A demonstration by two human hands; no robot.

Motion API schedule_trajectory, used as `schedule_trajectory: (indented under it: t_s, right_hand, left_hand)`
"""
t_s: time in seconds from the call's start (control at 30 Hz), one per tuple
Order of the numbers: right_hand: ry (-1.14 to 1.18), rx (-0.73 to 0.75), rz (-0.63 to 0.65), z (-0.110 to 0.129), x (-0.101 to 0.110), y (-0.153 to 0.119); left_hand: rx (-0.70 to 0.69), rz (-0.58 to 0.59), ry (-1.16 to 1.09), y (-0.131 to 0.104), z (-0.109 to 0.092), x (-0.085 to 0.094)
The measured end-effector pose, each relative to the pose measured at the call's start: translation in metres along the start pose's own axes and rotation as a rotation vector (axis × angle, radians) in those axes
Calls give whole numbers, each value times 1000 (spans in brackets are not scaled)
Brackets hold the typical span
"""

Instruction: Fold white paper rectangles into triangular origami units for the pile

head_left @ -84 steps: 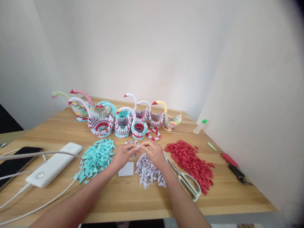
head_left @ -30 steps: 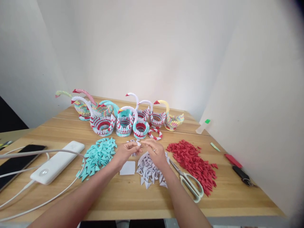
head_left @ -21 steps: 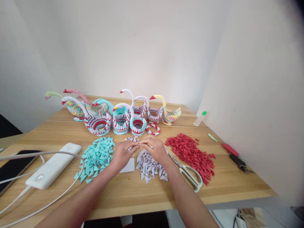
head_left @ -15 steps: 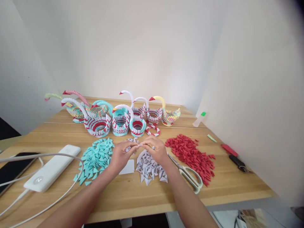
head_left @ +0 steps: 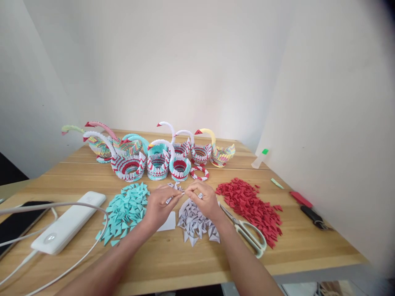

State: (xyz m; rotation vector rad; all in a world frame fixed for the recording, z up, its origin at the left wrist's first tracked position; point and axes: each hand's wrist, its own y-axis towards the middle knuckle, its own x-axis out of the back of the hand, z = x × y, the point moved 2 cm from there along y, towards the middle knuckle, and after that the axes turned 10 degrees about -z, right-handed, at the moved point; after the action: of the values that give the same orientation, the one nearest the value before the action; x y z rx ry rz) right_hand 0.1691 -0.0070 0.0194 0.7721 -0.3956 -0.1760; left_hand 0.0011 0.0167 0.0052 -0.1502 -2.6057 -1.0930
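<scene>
My left hand [head_left: 161,205] and my right hand [head_left: 204,200] meet fingertip to fingertip over the middle of the table. Both pinch one small pale paper piece [head_left: 183,193], mostly covered by the fingers. Beneath and beside my right hand lies a pile of grey-lilac folded paper triangles [head_left: 195,222], with a few more behind the hands. A turquoise pile [head_left: 126,209] is left of my left hand, and a red pile [head_left: 249,205] is right of my right hand. A white paper sheet [head_left: 167,222] lies between my forearms.
Several folded-paper swans [head_left: 128,166] stand at the back, with a red-and-white ring [head_left: 200,173] before them. Scissors [head_left: 248,232] lie beside my right forearm. A white power bank [head_left: 69,222], cable and phone [head_left: 20,218] are at left; a glue bottle [head_left: 259,159] and black-handled tool [head_left: 313,216] at right.
The whole view has shifted slightly, so the table and its objects sit a little lower. My fingers have changed their pinch a little around the small piece.
</scene>
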Motion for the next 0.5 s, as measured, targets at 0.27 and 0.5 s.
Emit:
schedule_trajectory:
  t_s: [0.27,0.5]
  right_hand:
    - [-48,0,-29,-1,-5,-2]
    - [-152,-58,-51,-4,-12,-3]
  left_hand:
    - [420,-44,-314,-4,11,-8]
    - [630,-60,-568,-2,15,-14]
